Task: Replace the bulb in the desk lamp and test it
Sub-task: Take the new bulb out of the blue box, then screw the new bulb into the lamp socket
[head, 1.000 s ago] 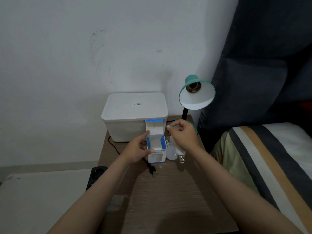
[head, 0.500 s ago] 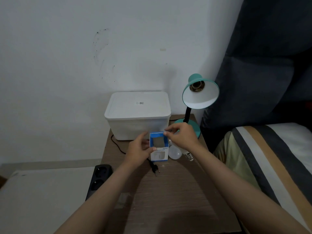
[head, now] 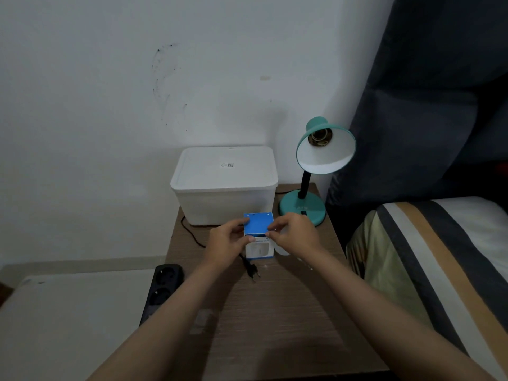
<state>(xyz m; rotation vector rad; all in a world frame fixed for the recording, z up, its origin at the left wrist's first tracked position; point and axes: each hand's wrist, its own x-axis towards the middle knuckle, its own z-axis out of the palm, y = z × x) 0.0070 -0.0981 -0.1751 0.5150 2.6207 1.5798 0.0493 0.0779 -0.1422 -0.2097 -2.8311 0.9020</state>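
Note:
A teal desk lamp stands at the back right of the wooden table; its shade faces me and the socket holds no bulb. A small blue-and-white bulb box stands in the middle of the table with its blue top flap folded shut. My left hand grips the box's left side. My right hand pinches the flap's right edge. A white bulb lies just right of the box, mostly hidden under my right hand. The lamp's black plug lies unplugged in front of the box.
A white lidded storage box stands at the back of the table against the wall. A black power strip sits off the table's left edge. A striped bed lies to the right, with a dark curtain behind it.
The box's top flap stood open a second ago; it is now folded down shut. The bulb that my right hand held lies on the table, and that hand moved onto the box.

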